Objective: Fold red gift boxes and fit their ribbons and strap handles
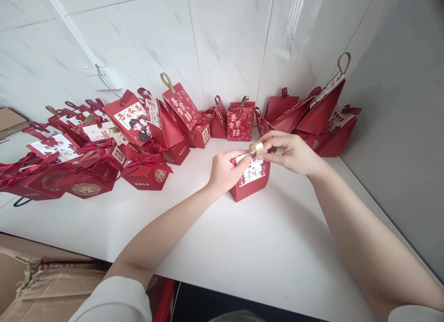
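A red gift box [251, 185] with a white printed label stands upright on the white table, its top narrowing upward. A loop of gold ribbon [257, 148] sits at its top edge. My left hand [227, 169] is closed on the box's upper left edge, thumb across the front. With fingertips pinched, my right hand [289, 151] grips the gold ribbon from the right side. The part of the ribbon between the right fingers is hidden.
Red gift boxes with ribbons [86, 174] crowd the left of the table [215, 248]. More boxes [312, 114] lean by the tiled wall at the right. A cardboard carton [45, 285] stands below the front left edge; a grey panel [405, 105] bounds the right.
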Demonstrator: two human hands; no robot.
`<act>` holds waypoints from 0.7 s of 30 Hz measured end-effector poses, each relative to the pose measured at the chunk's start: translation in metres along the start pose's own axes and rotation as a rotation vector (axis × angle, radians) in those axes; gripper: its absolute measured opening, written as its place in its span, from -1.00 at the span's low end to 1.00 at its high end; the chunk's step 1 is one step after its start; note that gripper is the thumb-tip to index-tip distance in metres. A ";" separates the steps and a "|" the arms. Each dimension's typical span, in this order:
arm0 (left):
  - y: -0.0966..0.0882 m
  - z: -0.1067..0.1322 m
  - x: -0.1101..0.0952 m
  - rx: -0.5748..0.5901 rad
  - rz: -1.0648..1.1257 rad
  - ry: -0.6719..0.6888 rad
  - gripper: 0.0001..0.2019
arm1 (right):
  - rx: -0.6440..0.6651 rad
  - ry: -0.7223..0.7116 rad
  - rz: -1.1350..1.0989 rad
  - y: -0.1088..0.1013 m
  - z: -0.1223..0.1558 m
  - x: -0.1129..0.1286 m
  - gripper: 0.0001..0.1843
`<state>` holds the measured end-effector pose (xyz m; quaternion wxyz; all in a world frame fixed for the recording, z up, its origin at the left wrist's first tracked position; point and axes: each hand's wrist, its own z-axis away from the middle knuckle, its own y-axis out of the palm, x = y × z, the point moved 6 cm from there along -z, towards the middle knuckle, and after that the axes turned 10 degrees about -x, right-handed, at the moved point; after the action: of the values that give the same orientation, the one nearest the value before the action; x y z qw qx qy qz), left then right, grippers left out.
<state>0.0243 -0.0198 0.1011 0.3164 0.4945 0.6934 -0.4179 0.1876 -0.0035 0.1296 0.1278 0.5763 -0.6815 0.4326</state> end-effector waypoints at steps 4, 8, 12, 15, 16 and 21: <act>-0.001 -0.001 0.001 -0.006 0.000 -0.015 -0.74 | -0.020 -0.041 0.042 0.002 0.000 0.003 -0.76; 0.000 -0.001 0.002 0.008 0.017 -0.010 -0.73 | -0.039 -0.064 0.066 0.001 0.000 0.005 -0.79; 0.000 -0.002 0.001 0.016 0.019 0.003 -0.74 | -0.054 -0.074 0.072 0.001 0.000 0.007 -0.81; -0.001 -0.002 0.001 0.014 -0.005 0.008 -0.76 | -0.051 -0.082 0.065 0.001 0.000 0.009 -0.85; -0.001 -0.002 0.002 0.011 -0.014 0.007 -0.76 | -0.046 -0.089 0.065 0.001 0.000 0.010 -0.87; -0.002 -0.003 0.004 -0.013 -0.037 0.007 -0.78 | -0.035 -0.126 0.126 0.002 0.000 0.015 -0.97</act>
<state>0.0216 -0.0155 0.0998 0.3094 0.4810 0.7062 -0.4174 0.1808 -0.0137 0.1389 0.0672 0.5561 -0.7305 0.3906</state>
